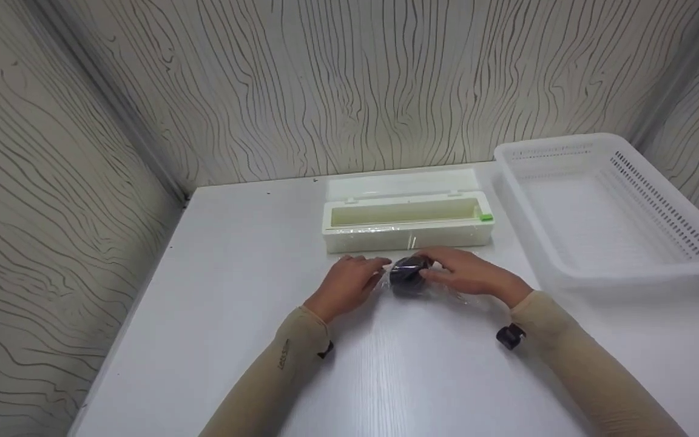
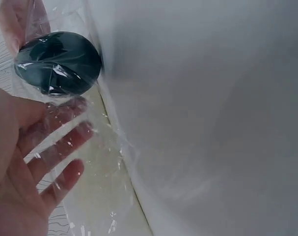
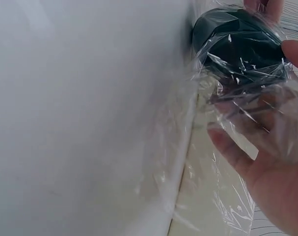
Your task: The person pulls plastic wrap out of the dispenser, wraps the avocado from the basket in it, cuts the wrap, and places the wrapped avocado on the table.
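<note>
A dark, smooth, rounded object (image 1: 407,273) sits on the table, wrapped in clear cling film (image 3: 237,108) that trails off both sides. My right hand (image 1: 468,270) holds it from the right, thumb on its near side and index finger on the far side. In the right wrist view the other fingers lie behind the film. My left hand (image 1: 352,282) is close by on the left; its fingers (image 2: 65,177) are extended and spread behind the film. Just beyond both hands stands a long white cling film box (image 1: 407,237) with its lid raised.
A green slider (image 1: 486,217) sits at the box's right end. To the right is a white plastic basket (image 1: 531,212) with slotted sides. Patterned walls (image 1: 349,85) bound the white table (image 1: 222,261) behind and at the sides.
</note>
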Available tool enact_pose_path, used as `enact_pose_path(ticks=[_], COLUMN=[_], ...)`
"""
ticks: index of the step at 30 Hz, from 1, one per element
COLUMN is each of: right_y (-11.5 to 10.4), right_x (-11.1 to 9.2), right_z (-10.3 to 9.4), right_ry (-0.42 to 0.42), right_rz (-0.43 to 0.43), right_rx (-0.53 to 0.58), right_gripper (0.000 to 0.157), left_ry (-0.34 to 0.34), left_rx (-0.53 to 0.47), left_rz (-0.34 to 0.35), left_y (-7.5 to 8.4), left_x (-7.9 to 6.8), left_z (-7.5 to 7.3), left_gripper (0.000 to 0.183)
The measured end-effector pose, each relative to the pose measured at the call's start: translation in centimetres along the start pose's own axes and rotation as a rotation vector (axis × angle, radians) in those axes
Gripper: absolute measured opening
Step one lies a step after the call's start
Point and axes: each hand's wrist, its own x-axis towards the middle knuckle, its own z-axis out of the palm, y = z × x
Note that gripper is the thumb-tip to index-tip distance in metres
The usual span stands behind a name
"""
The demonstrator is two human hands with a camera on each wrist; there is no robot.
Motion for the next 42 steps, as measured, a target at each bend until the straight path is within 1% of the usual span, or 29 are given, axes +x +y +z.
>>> enact_pose_path(ticks=[2,3,6,8,9,10,12,15,17,20,23,27,32,36,39,42], right_y=[0.2,0.2,0.3,0.4,0.4,0.4,0.4,0.5,0.4,0.1,-0.1,0.0,-0.1,-0.5,-1.0,-1.6], right_x=[0.0,0.0,0.1,0.0,0.0,0.0,0.0,0.0,0.0,-0.1,0.0,0.0,0.0,0.0,0.0,-0.2], right_z=[0.1,0.1,0.1,0.0,-0.1,-0.1,-0.1,-0.2,-0.1,-0.1,0.0,0.1,0.3,0.6,0.8,1.2], right_ry=[0.004,0.005,0.010,0.014,0.017,0.020,0.024,0.047,0.085,0.155,0.204,0.217,0.255,0.325,0.376,0.399], right_rz=[0.008,0.013,0.019,0.024,0.027,0.027,0.019,0.009,-0.001,-0.011,-0.023,-0.012,0.005,-0.023,-0.042,-0.068], right_rx=[-0.007,-0.011,-0.005,-0.002,-0.001,-0.003,-0.016,-0.059,-0.092,-0.118,-0.117,-0.099,-0.128,-0.234,-0.343,-0.456], right_gripper=[0.048,0.050,0.049,0.045,0.044,0.043,0.043,0.045,0.045,0.040,0.034,0.032,0.026,0.027,0.026,0.025], left_ry=[0.039,0.061,0.090,0.073,0.056,0.036,0.000,-0.046,-0.068,-0.092,-0.099,-0.097,-0.104,-0.111,-0.107,-0.102], left_rx=[0.048,0.072,0.117,0.120,0.117,0.109,0.089,0.048,0.019,-0.030,-0.073,-0.093,-0.114,-0.127,-0.139,-0.145], left_rz=[0.027,0.056,0.175,0.245,0.267,0.274,0.262,0.223,0.204,0.178,0.155,0.139,0.128,0.117,0.113,0.110], left_y=[0.1,0.2,0.6,0.9,1.0,1.1,1.2,1.2,1.2,1.0,0.7,0.5,0.6,0.6,0.6,0.5], left_x=[0.0,-0.1,-0.3,-0.3,-0.3,-0.2,-0.2,-0.1,0.1,0.4,0.5,0.8,1.2,1.5,1.7,1.7], left_z=[-0.1,-0.1,-0.3,-0.3,-0.3,-0.2,-0.1,-0.1,0.0,0.2,0.3,0.4,0.3,0.2,0.3,0.4], left_gripper=[0.043,0.048,0.060,0.065,0.068,0.071,0.076,0.078,0.077,0.075,0.074,0.070,0.063,0.060,0.057,0.055])
